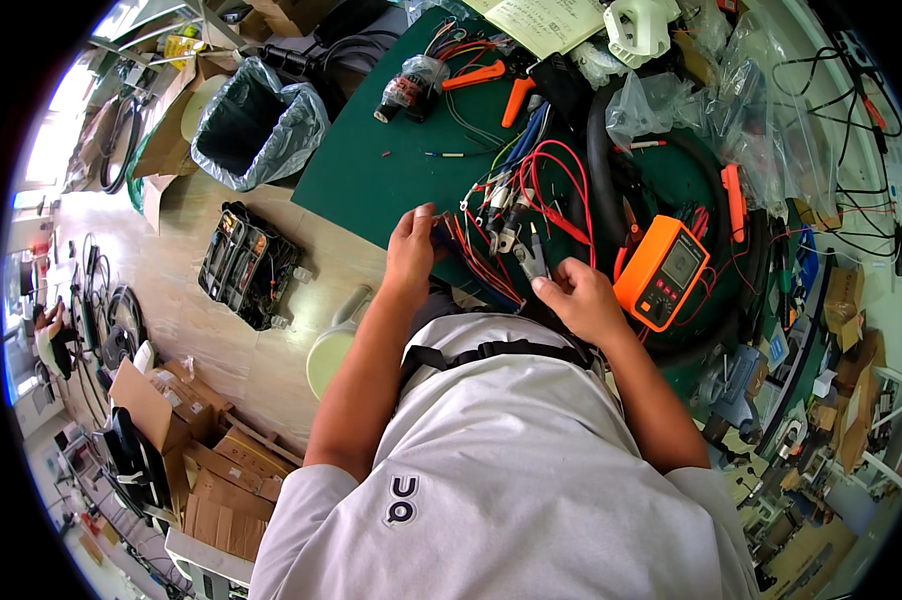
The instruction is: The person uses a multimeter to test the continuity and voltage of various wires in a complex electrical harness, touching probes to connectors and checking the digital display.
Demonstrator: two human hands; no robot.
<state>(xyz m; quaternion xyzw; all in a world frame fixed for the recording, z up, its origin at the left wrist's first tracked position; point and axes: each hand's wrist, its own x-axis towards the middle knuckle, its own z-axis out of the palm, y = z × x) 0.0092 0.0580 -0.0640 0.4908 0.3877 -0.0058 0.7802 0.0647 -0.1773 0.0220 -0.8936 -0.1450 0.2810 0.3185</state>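
Note:
At the near edge of the green-topped table, my left hand (408,256) is closed beside a bundle of red and dark wires (473,262); its fingertips seem to be on the wires, though the exact grip is hidden. My right hand (583,304) has thumb and forefinger pinched at a grey tool with a pointed tip (534,258), whose kind I cannot make out. Between my hands lie metal cable connectors (504,238) on the wire ends. Just to the right of my right hand an orange multimeter (663,273) lies tilted, with red test leads (583,180) near it.
Orange-handled tools (517,101), a taped bottle (409,88), an open notebook (546,22) and plastic bags (661,108) crowd the green table (346,185). Thick black cable (599,140) coils at the right. On the floor stand a lined bin (256,125), a toolbox (249,265) and a stool (333,358).

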